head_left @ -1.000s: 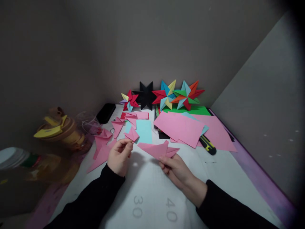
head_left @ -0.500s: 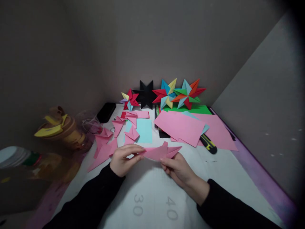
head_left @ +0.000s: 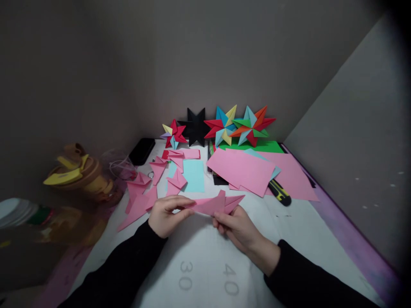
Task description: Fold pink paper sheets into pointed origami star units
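Note:
A folded piece of pink paper (head_left: pixel 208 204) is held just above the table between both hands, long and pointed, with a small flap standing up near its middle. My left hand (head_left: pixel 168 214) pinches its left end between thumb and fingers. On the other side, my right hand (head_left: pixel 236 224) grips the lower edge right of the middle, its thumb in front and the other fingers curled below. Several folded pink paper pieces (head_left: pixel 139 194) lie just beyond my left hand, some on or beside a light blue sheet (head_left: pixel 194 176).
Pink sheets (head_left: pixel 244 169) and a black-and-yellow utility knife (head_left: pixel 279 192) lie at the right. Paper stars, among them a black star (head_left: pixel 196 127), lean on the back wall. A phone (head_left: pixel 141 151), a brown cup (head_left: pixel 86 179) and a white-lidded bottle (head_left: pixel 19 211) are at the left.
My right hand's fingers have shifted slightly left along the paper's lower edge. Both hands keep their hold; the view has moved a touch.

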A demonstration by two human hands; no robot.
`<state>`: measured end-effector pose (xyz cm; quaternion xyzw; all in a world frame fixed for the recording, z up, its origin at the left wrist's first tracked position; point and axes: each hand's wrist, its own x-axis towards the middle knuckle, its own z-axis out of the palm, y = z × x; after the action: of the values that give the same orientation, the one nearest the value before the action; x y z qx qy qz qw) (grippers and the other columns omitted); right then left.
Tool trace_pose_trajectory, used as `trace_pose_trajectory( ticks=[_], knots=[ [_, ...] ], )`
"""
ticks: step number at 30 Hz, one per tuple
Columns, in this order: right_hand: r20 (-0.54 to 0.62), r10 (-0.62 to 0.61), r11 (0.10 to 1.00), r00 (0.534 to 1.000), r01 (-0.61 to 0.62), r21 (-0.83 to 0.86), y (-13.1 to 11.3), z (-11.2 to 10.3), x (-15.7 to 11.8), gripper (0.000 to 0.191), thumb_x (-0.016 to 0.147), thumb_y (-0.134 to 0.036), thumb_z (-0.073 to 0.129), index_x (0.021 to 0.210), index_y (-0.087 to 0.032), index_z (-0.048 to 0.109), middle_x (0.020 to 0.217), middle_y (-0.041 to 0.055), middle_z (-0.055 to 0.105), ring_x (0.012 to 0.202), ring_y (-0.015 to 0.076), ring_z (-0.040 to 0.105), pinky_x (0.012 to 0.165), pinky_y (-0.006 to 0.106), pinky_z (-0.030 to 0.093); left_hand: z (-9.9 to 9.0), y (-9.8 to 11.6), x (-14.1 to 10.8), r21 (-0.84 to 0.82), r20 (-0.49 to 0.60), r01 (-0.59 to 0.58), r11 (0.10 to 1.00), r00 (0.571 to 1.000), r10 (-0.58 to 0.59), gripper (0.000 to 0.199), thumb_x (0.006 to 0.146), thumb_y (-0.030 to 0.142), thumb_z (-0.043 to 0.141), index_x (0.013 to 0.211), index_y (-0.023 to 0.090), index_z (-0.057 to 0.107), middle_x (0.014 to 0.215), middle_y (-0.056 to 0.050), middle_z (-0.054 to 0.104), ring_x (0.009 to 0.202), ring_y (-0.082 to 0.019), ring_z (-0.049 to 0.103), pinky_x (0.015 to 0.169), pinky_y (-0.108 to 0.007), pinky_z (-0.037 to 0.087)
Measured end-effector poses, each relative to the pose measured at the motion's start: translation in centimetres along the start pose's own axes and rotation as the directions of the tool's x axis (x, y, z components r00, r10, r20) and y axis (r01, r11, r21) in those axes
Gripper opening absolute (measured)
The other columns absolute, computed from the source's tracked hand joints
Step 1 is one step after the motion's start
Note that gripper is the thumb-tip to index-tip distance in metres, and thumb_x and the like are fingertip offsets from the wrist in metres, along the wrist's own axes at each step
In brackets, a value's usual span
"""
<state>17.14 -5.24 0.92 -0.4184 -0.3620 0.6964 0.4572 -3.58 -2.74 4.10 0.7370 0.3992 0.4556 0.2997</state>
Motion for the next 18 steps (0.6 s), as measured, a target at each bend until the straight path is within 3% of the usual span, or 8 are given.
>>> trace_pose_trajectory(
  ticks=[3, 5, 9, 12, 18],
  knots=[
    [-0.039, -0.027, 1.0, 0.999, 0.026, -0.017, 0.1, 0.2, -0.1, 0.026, 0.067, -0.033, 0.073, 0.055, -0.013, 0.062, 0.048, 0.0012, 0.058, 0.039, 0.0059, 0.043, 0.039, 0.019, 0.028, 0.5, 0.0, -0.3, -0.036, -0.036, 0.138, 0.99, 0.99, -0.139, 0.013, 0.068, 0.019, 0.076, 0.081, 0.018, 0.076, 0.076, -0.006, 0.074, 0.063, -0.014, 0.066, 0.059, -0.021, 0.053],
    [-0.073, -0.042, 0.999, 0.996, 0.04, -0.029, 0.2, 0.3, 0.0, 0.026, 0.067, -0.033, 0.072, 0.054, -0.013, 0.06, 0.046, 0.0002, 0.056, 0.039, 0.006, 0.042, 0.039, 0.019, 0.028, 1.1, -0.2, -0.5, -0.112, -0.074, 0.259, 0.959, 0.961, -0.267, 0.014, 0.066, 0.022, 0.077, 0.08, 0.018, 0.076, 0.074, -0.006, 0.073, 0.06, -0.013, 0.063, 0.056, -0.02, 0.051],
    [-0.146, -0.041, 0.996, 0.988, 0.029, -0.082, 0.5, 0.1, 0.0, 0.027, 0.067, -0.035, 0.071, 0.056, -0.014, 0.059, 0.046, -0.0002, 0.055, 0.039, 0.0065, 0.041, 0.037, 0.02, 0.022, 2.0, -0.8, -0.7, -0.345, -0.033, 0.42, 0.839, 0.888, -0.459, 0.046, 0.064, 0.024, 0.079, 0.107, 0.017, 0.068, 0.064, 0.0, 0.067, 0.052, -0.009, 0.056, 0.049, -0.018, 0.044],
    [-0.182, -0.037, 0.994, 0.983, 0.018, -0.106, 0.4, 0.2, 0.0, 0.026, 0.066, -0.035, 0.071, 0.055, -0.014, 0.058, 0.045, -0.0005, 0.054, 0.039, 0.0072, 0.041, 0.038, 0.02, 0.022, 2.3, -0.7, -0.5, -0.436, 0.005, 0.464, 0.772, 0.859, -0.513, 0.065, 0.065, 0.026, 0.078, 0.125, 0.015, 0.056, 0.061, 0.002, 0.064, 0.052, -0.009, 0.056, 0.05, -0.017, 0.042],
    [-0.176, -0.036, 0.999, 0.984, 0.029, -0.043, 0.0, 0.6, -0.2, 0.022, 0.064, -0.032, 0.07, 0.057, -0.015, 0.057, 0.044, -0.0025, 0.052, 0.041, 0.0078, 0.042, 0.041, 0.02, 0.027, 2.2, -0.3, -0.4, -0.416, 0.0, 0.465, 0.782, 0.859, -0.511, 0.057, 0.076, 0.035, 0.069, 0.125, 0.01, 0.055, 0.058, 0.002, 0.061, 0.059, -0.013, 0.061, 0.06, -0.024, 0.047]
  ],
)
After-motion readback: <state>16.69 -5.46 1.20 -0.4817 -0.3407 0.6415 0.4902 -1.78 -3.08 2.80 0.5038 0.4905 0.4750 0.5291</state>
